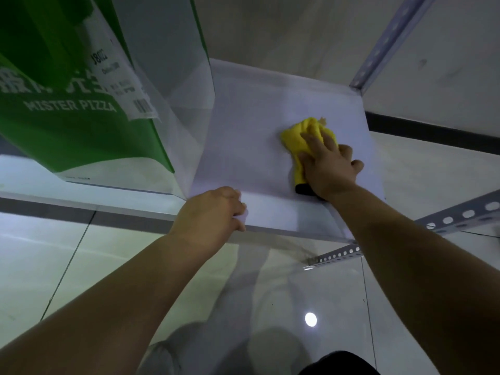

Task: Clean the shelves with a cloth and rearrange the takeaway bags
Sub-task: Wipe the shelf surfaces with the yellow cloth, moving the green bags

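Just left of the cloth (299, 143), a green takeaway bag (81, 136) on the shelf (249, 125).

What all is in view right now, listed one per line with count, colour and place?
takeaway bag: one, green with a white side, printed MISTER PIZZA, standing on the shelf at left
receipt: one, white, stuck on the bag's front
shelf board: one, white, centre
cloth: one, yellow with a dark edge, on the shelf at right
slotted metal posts: grey, at the shelf's right corners
floor: glossy pale tiles, below
left hand: gripping the shelf's front edge
right hand: pressed flat on the cloth
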A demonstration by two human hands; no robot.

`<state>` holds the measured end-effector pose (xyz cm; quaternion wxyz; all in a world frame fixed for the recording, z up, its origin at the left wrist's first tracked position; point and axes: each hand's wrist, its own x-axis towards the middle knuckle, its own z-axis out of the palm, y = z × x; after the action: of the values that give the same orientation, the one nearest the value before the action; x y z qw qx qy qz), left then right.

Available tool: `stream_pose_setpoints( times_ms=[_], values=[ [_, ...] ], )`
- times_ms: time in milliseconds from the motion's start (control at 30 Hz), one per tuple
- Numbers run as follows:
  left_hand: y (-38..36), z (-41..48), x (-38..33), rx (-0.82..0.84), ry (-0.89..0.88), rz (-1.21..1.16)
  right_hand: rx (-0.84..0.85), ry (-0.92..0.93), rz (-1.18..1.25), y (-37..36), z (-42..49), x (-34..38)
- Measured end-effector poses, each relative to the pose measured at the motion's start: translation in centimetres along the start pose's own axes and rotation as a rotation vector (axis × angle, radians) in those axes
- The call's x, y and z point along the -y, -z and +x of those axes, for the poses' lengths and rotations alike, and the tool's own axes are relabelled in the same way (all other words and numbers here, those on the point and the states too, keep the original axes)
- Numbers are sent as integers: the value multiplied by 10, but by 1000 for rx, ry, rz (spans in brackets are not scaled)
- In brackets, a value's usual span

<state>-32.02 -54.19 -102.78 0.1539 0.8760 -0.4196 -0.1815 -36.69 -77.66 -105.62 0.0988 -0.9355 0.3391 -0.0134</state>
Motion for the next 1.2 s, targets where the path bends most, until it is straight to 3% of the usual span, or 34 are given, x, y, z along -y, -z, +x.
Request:
stream_pose_setpoints(
  times_ms=[100, 233, 300, 500, 700, 800, 967, 1033, 1100, 1200],
  values=[
    [1, 1, 1, 48, 2, 36, -4, -19, -5, -2, -14, 11],
    [4, 7, -6, 14, 14, 95, 23, 235, -25, -4, -61, -1],
    [4, 13, -14, 6, -16, 150, 37, 235, -10, -1, -61, -15],
    [-14, 33, -20, -38, -105, 188, -50, -235, 52, 3, 11, -27],
    [-22, 41, -13, -75, -161, 229, -26, -412, 111, 10, 83, -17],
    [-22, 39, -15, -103, -155, 223, 14, -287, 67, 9, 90, 3],
    [-26, 40, -9, -76, -137, 238, 32, 220, -35, 1, 49, 20],
    [-28, 41, -7, -75, -125, 243, 16, 338, -46, -1, 35, 6],
    [-30, 40, -7, -110, -129, 256, 11, 304, -54, 0, 36, -8],
    [-31, 37, -9, -154, -141, 286, 25, -34, 15, 4, 53, -6]
  ],
)
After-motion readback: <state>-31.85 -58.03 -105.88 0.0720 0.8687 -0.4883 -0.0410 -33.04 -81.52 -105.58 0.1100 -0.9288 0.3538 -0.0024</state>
